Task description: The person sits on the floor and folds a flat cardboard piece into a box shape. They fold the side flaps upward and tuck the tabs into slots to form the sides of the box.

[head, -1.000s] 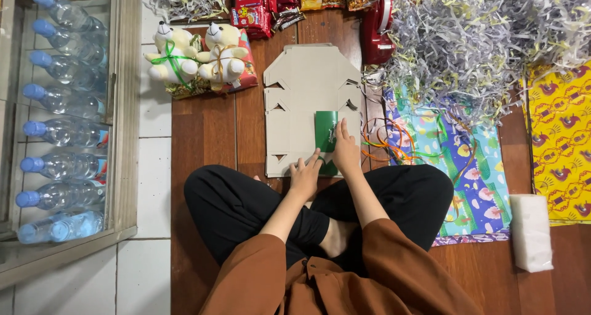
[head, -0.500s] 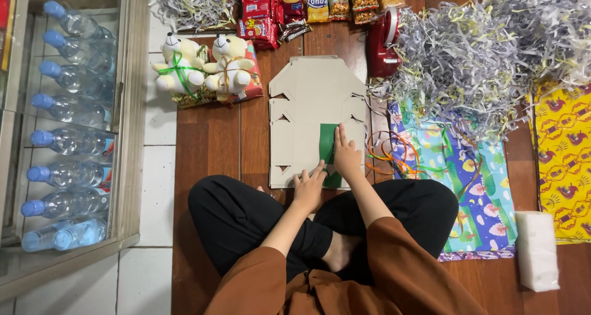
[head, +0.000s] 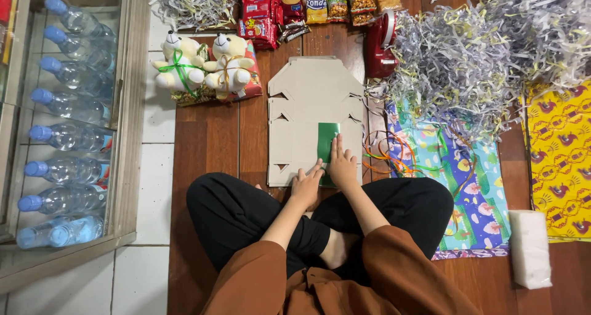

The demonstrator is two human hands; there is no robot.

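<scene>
Both hands flat, holding nothing: left hand (head: 305, 184) & right hand (head: 341, 165) press green paper strip (head: 326, 139) on flat cardboard box cutout (head: 311, 99). Paper prob. thin, light, bendy; grab by edge.

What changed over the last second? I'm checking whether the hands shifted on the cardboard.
Little changed. The right hand stays flat on the green sheet, and the left hand stays beside it at the sheet's near end. The flat cardboard and teddy bears lie as before. Nothing was picked up or released.
</scene>
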